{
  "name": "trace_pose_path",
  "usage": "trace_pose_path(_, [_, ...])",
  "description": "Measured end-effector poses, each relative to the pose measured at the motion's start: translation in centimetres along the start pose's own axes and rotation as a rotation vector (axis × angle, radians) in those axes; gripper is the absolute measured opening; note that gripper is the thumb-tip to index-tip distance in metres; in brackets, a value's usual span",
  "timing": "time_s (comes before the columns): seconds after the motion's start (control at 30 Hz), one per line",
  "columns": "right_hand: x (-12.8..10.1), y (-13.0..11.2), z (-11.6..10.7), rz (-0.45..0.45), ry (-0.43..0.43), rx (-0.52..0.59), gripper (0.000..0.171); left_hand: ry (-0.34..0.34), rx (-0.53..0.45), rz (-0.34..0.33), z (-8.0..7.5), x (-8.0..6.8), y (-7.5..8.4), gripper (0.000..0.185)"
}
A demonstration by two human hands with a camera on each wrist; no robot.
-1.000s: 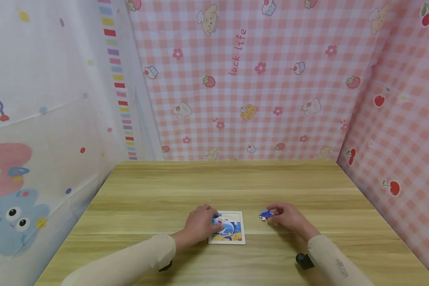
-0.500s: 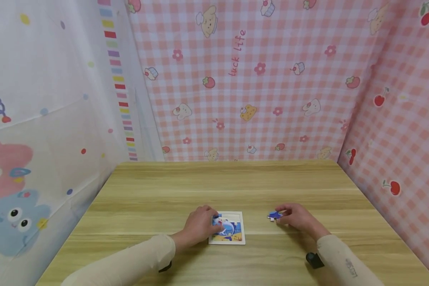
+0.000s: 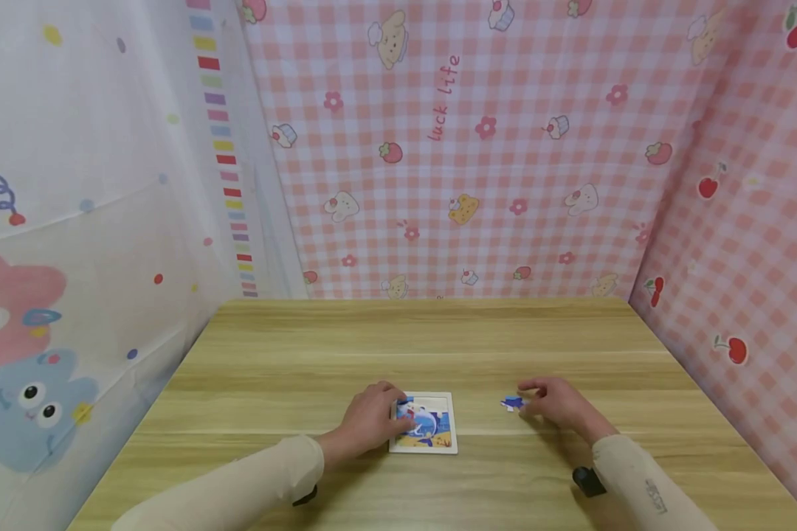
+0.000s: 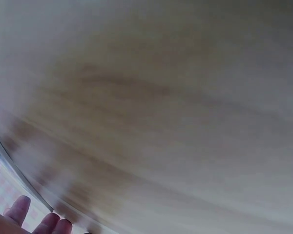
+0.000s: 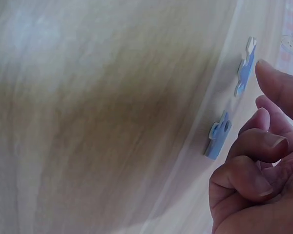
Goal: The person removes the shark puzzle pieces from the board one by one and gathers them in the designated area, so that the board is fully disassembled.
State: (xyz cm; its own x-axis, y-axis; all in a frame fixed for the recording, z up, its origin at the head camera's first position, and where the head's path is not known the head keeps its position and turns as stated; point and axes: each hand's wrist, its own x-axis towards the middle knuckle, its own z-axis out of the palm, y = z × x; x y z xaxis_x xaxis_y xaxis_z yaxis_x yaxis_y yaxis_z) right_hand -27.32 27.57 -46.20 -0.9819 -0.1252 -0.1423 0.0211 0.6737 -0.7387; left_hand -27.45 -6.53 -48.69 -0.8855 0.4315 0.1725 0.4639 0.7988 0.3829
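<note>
A small square jigsaw puzzle (image 3: 432, 422) in a white frame lies on the table, its picture a white and blue sea animal over yellow sand. My left hand (image 3: 370, 418) grips the frame's left side, thumb over the picture, covering that edge. To the right, a blue and purple puzzle piece (image 3: 513, 403) lies on the wood beside my right hand (image 3: 556, 404). In the right wrist view two pieces show: an upper piece (image 5: 246, 68) near an extended fingertip, and a lower piece (image 5: 218, 136) beside the bent fingers. Nothing is between those fingers.
The wooden table (image 3: 292, 339) reaches back to a pink checked cloth (image 3: 438, 177) with cartoon prints. A white patterned cloth (image 3: 133, 177) hangs at the left, and another checked cloth (image 3: 757, 243) at the right. A dark strap piece (image 3: 588, 481) shows below the right sleeve.
My right hand has moved right, bringing the puzzle piece along, and its fingers have now come away from the piece. My left hand has stayed at the framed puzzle.
</note>
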Motion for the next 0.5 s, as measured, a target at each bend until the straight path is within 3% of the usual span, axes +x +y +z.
trace_pose_path(0.27, [0.7, -1.1, 1.0, -0.045, 0.033, 0.028, 0.04, 0.027, -0.007, 0.038, -0.9, -0.9, -1.0, 0.047])
trace_pose_path(0.5, [1.7, -4.0, 4.9, -0.054, 0.058, 0.13, 0.032, 0.002, -0.031, 0.007, -1.2, -1.5, -1.4, 0.053])
